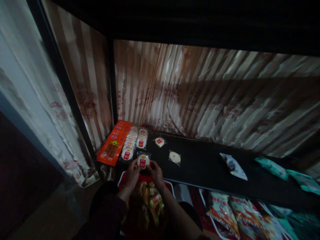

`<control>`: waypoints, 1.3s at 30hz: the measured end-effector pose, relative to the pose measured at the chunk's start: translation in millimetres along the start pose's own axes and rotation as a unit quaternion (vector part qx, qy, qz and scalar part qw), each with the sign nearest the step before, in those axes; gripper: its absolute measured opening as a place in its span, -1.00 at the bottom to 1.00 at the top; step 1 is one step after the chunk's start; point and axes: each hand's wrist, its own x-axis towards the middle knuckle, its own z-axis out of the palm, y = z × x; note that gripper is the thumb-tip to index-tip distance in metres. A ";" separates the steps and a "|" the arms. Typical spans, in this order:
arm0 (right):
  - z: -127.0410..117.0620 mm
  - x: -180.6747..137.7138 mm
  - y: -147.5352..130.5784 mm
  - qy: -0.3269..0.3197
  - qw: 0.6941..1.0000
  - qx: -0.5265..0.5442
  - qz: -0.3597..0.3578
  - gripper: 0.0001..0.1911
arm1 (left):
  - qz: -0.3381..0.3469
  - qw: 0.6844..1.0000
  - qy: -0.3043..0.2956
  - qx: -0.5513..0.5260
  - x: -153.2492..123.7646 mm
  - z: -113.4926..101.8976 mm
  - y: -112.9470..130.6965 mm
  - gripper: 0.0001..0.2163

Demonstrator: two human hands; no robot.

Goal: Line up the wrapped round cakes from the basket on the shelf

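Observation:
Between my two hands is a round white cracker in a clear wrapper [143, 161] with a red label. My left hand [133, 171] pinches its left edge, and my right hand [155, 173] grips its right edge. It is over the front edge of the black shelf [197, 166]. Just behind it, a row of overlapping wrapped crackers [127, 153] runs back along the shelf, with a shorter row [141, 141] at its right. Two single wrapped crackers, one [160, 142] farther back and one [174, 157] nearer, lie apart to the right.
An orange snack packet [114, 143] lies at the shelf's left end by a dark post. Below my hands stands a red basket with a white rim [172, 189] holding packaged snacks. Rightward are a white packet [234, 166], green packets [272, 167] and a lower container of snack bags [222, 210].

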 end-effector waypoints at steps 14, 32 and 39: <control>4.8 17.2 -6.5 0.044 0.991 -0.127 -0.026 -0.75 | 0.056 0.997 0.005 0.053 11.4 10.8 -23.1 -0.51; 15.2 41.8 -6.9 0.072 0.979 -0.188 -0.018 -0.73 | 0.135 0.962 -0.036 0.233 17.7 21.0 -22.5 -0.41; 17.8 53.1 -3.9 0.059 0.978 -0.199 -0.028 -0.69 | 0.139 0.957 -0.028 0.253 24.1 24.1 -22.2 -0.39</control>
